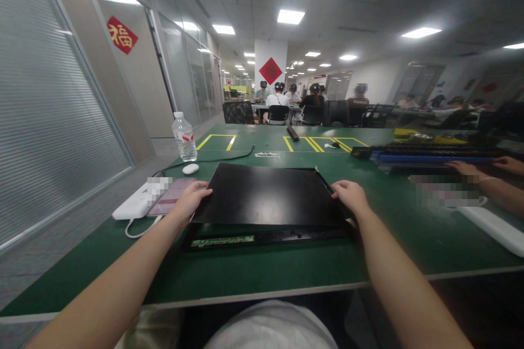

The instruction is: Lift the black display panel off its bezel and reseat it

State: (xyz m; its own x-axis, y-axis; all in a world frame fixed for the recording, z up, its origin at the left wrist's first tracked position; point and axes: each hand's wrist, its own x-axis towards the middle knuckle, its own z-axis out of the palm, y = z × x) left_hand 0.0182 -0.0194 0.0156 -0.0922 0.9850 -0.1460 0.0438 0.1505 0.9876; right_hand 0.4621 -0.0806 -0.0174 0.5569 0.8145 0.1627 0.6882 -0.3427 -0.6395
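Head view: held the black panel at both sides in curled fingers of left hand and right hand, above the black frame on the green table; apparently was midway, neither seated flush nor fully separated.

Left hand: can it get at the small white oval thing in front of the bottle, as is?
Probably yes: the small white oval thing lies just beyond the left hand, nothing visible between them. But the fingers hold the black panel's left edge, so they'd likely have to let go.
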